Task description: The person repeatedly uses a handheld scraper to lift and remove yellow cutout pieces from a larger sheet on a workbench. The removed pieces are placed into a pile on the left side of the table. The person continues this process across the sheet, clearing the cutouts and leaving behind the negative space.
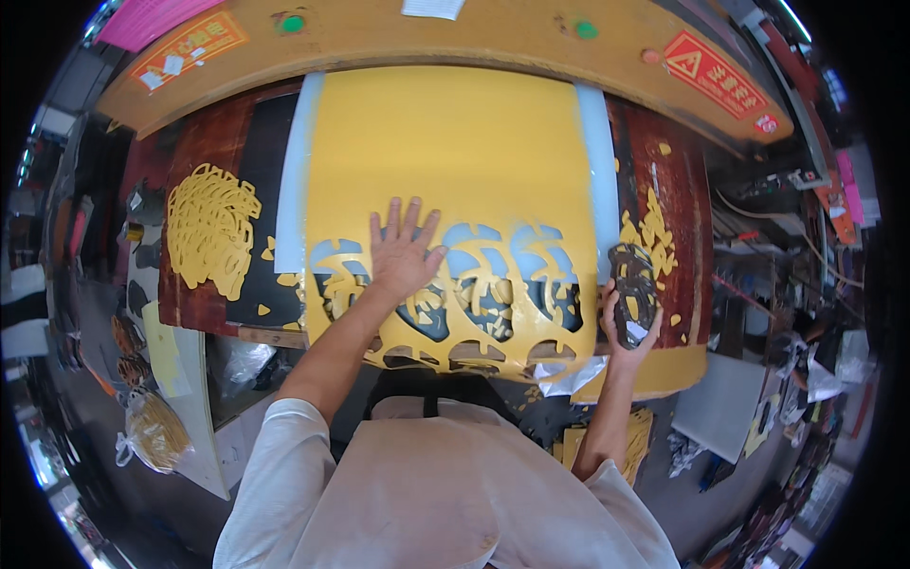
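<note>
- While I look down through the head camera, the dark red desk (204, 142) spreads beneath the work.
- Across its middle lies a yellow sheet (445, 152), plain at the far end and pierced toward the front, its near edge drooping over the desk's front.
- Beyond it, I see an orange beam (436, 38) crossing from side to side.
- Pale blue sheeting (595, 142) shows along both sides of the yellow sheet.
- Over on the left sits a pile of looped yellow pieces (210, 232).
- The left hand (406, 258) lies on the yellow sheet among the pierced shapes, fingers spread.
- Just beside the sheet's right edge, the right hand (624, 348) grips a dark openwork form (633, 284), fingers curled around its lower end.
- Small yellow scraps (654, 232) lie near that form.
</note>
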Available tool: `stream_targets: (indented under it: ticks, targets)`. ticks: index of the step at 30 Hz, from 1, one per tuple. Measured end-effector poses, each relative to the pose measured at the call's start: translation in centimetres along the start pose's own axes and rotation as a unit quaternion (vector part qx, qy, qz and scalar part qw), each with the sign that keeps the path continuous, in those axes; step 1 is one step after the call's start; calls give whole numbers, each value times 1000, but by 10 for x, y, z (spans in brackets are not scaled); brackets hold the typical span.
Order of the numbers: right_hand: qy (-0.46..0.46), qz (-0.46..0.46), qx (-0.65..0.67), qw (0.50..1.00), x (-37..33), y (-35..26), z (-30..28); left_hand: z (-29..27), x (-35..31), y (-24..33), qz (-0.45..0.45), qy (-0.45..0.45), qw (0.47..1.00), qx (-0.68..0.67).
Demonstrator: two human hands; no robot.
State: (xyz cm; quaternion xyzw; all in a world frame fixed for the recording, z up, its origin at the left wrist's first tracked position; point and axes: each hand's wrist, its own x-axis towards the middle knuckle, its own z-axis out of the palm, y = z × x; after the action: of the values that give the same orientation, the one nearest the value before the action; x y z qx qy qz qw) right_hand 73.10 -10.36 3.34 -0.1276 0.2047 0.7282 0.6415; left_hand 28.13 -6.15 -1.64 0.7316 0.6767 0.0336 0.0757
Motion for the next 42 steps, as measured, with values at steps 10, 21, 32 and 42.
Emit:
stream_targets:
  ticks: [10, 21, 32, 42]
  targets:
    - [97, -132, -591, 790, 22, 71, 93, -18, 15, -25, 22, -28, 997, -73]
    - [-163, -261, -824, 475, 119, 387, 106, -60, -36, -228, -61, 145, 974, -165]
    - [-164, -331, -910, 187, 186, 534, 20, -48, -64, -256, 1, 139, 980, -141]
    - [-119, -202, -883, 406, 215, 479, 38, -42, -47, -261, 16, 158, 979, -127]
